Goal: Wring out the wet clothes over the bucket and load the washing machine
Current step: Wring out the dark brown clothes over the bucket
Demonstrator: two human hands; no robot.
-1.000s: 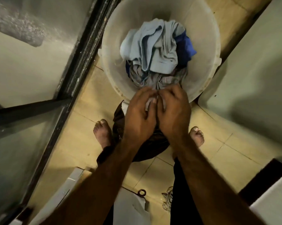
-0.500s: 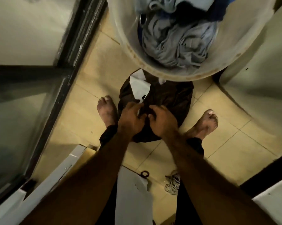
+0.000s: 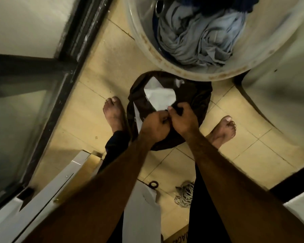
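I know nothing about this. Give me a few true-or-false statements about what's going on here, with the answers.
1. The left hand and right hand both grip the dark brown garment. True.
2. The bucket is empty. False: grey and blue clothes lie in it.
3. The person stands on bare feet on a tiled floor. True.
4. The garment is held over the bucket. False: it hangs above the floor between the feet, beside the bucket.

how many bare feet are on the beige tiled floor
2. The left bare foot stands on the beige floor tiles left of the held dark brown garment; the right bare foot stands right of it.
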